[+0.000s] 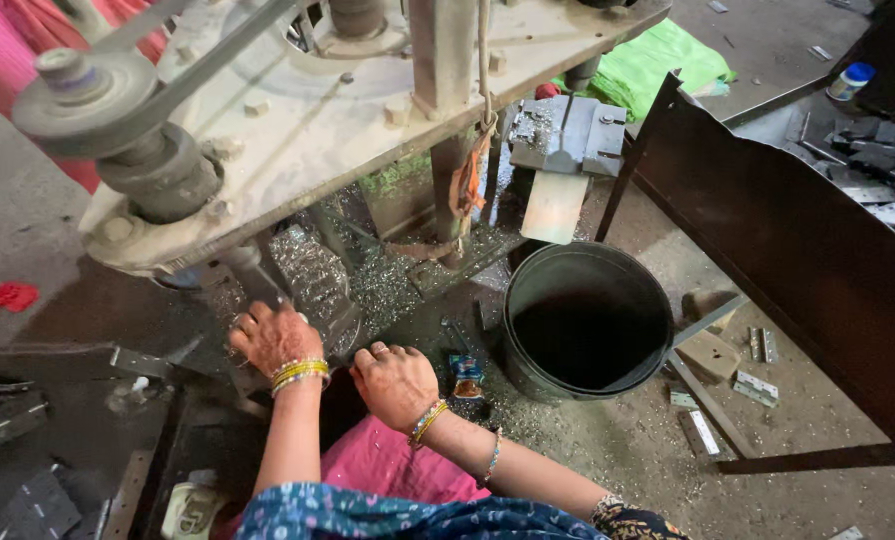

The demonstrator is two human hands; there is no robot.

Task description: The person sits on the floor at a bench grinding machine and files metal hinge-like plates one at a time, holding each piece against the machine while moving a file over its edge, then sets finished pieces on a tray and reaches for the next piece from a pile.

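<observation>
Two hands rest knuckles-up on the shaving-strewn floor beneath a belt-driven machine [298,110]: the left hand [274,336] curled at a shiny metal piece [313,280], the right hand [395,380] loosely closed, its hold hidden. At three o'clock, a black bucket [588,320] stands within reach; grey concrete surrounds.
</observation>
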